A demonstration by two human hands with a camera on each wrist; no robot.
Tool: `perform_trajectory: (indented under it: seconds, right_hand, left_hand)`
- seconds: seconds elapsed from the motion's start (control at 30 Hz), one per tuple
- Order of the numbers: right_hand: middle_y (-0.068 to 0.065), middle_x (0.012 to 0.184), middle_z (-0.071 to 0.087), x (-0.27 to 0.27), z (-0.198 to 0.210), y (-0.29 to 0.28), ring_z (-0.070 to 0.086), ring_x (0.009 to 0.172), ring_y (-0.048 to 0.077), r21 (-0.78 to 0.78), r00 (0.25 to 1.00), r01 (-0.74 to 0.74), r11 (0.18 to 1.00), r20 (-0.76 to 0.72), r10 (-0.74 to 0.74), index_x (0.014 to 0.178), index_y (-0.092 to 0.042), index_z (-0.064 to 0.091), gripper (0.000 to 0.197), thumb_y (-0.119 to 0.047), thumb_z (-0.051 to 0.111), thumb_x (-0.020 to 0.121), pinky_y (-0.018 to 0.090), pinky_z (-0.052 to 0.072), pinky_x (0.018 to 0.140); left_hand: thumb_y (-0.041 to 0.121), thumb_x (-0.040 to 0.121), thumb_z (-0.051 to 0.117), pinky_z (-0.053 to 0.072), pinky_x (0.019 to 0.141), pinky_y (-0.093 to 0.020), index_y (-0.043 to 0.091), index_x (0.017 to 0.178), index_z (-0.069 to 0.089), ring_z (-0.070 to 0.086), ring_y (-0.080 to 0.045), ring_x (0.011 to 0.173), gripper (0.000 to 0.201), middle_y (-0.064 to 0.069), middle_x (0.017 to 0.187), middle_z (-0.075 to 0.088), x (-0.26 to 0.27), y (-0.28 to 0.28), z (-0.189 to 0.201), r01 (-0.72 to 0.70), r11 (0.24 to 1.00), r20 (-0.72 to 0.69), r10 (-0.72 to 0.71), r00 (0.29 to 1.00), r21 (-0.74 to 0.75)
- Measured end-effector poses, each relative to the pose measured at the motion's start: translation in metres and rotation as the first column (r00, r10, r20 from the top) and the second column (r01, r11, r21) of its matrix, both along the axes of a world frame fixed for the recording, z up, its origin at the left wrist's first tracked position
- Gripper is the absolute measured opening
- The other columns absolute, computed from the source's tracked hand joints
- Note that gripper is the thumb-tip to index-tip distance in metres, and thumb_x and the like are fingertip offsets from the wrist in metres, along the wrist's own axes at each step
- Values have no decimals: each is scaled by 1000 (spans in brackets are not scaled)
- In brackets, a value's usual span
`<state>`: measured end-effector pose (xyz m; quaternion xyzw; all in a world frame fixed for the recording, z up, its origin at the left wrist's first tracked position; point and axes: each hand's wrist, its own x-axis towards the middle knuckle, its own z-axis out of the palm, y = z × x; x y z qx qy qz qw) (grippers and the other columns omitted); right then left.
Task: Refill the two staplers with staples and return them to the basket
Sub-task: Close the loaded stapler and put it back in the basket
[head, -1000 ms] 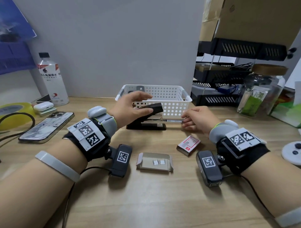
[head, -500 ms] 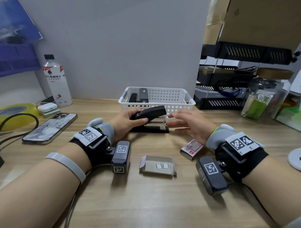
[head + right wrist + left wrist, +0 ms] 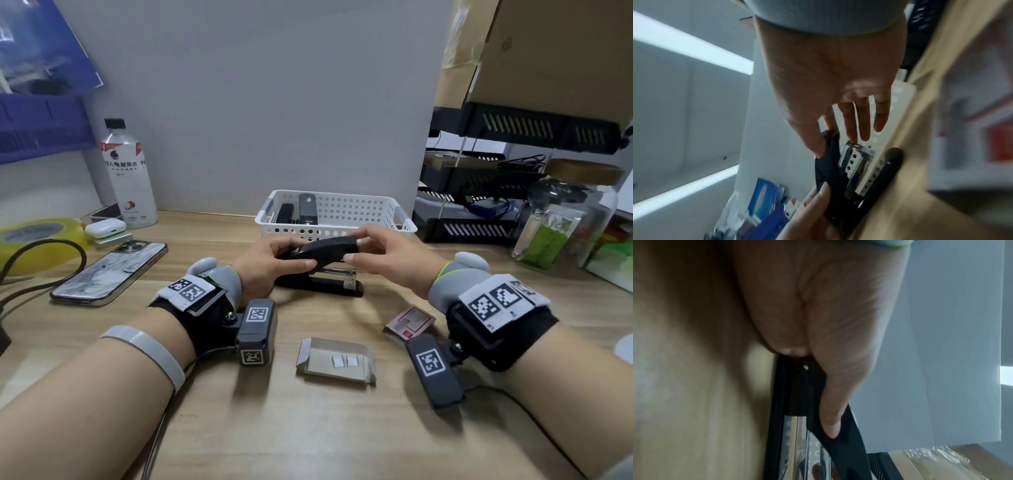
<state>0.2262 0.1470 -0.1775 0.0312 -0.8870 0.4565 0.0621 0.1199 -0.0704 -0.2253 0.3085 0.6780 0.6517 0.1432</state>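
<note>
Both hands gripped one stapler [image 3: 320, 265] on the worktop [image 3: 308, 428]: left hand [image 3: 267, 263] curled round its rear, right hand [image 3: 383, 257] pinching the raised top's nose | advice: steady the base, press the top shut evenly | basket [image 3: 342, 209] just behind, two dark items inside.

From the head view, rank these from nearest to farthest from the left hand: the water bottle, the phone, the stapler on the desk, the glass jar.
1. stapler: gripped by the left hand, centre of the desk.
2. phone: flat on the desk, off to the left.
3. water bottle: back left, by the wall.
4. glass jar: far right, beyond the right hand.
</note>
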Motion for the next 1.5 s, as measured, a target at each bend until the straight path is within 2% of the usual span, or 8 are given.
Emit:
perform_trajectory:
  seconds: [0.33, 0.5, 0.6, 0.77, 1.0, 1.2, 1.3, 1.5]
  right_hand:
    - [-2, 88, 70, -26, 30, -29, 63, 84, 17, 578, 998, -68, 813, 46, 51, 93, -22, 69, 29, -50, 69, 83, 33, 50, 82]
    - [12, 84, 68, -34, 53, -27, 59, 79, 22, 386, 998, -16, 922, -42, 35, 92, -13, 74, 35, -47, 68, 86, 36, 48, 75]
    - [6, 78, 54, -47, 76, -22, 48, 70, 18, 33, 984, 137, 990, -116, -132, 88, -12, 72, 32, -43, 66, 89, 30, 37, 61]
    - [13, 93, 58, -106, 89, -12, 58, 85, 31, 97, 870, 493, 865, -59, -490, 106, -7, 62, 31, -32, 53, 90, 38, 50, 75]
    - [22, 137, 55, -140, 50, -26, 50, 102, 28, 407, 873, 404, 820, 98, -478, 136, 2, 52, 41, -15, 44, 99, 30, 36, 80]
    - [10, 119, 65, -144, 42, -43, 63, 108, 29, 576, 875, 305, 758, 146, -462, 124, -2, 61, 33, -15, 42, 100, 28, 46, 74]
    - [12, 99, 63, -137, 47, -39, 60, 79, 26, 561, 858, 345, 752, 137, -496, 113, -6, 59, 27, -23, 50, 94, 29, 40, 58]
    - [12, 119, 60, -85, 54, -17, 58, 108, 33, 385, 893, 447, 807, -147, -424, 121, -12, 51, 37, -28, 56, 88, 39, 48, 89]
  left_hand:
    - [28, 79, 74, 58, 84, -33, 9, 100, 70, 72, -26, 98, 29, -11, 100, 75, -15, -30, 12, -226, 925, 247, 153, 957, 305]
    - [42, 76, 79, 47, 55, -26, 21, 68, 58, 52, -11, 54, 31, 2, 65, 55, -35, -37, 9, -484, 809, 334, 378, 863, 335]
    - [49, 72, 81, 33, 51, -27, 20, 82, 57, 46, -10, 47, 39, 5, 63, 48, -42, -34, 3, -545, 801, 380, 437, 815, 248]
    - [40, 84, 72, 41, 41, -20, 13, 111, 60, 48, -9, 52, 40, 1, 70, 53, -45, -26, 2, -456, 864, 329, 375, 866, 213]
    - [35, 89, 69, 44, 44, -20, 13, 92, 68, 55, -13, 57, 22, -2, 67, 52, -47, -26, -2, -422, 878, 314, 345, 885, 225]
    - [36, 90, 68, 38, 45, -18, 13, 91, 70, 47, -9, 53, 23, 1, 66, 51, -47, -27, -2, -429, 882, 285, 368, 885, 196]
    - [36, 88, 70, 37, 45, -18, 13, 91, 66, 45, -8, 52, 24, 3, 65, 51, -44, -27, -2, -450, 875, 295, 389, 873, 176]
    - [42, 73, 81, 25, 52, -26, 21, 69, 46, 28, -14, 49, 41, 2, 58, 32, -10, -29, 4, -139, 989, 246, 123, 961, 47]
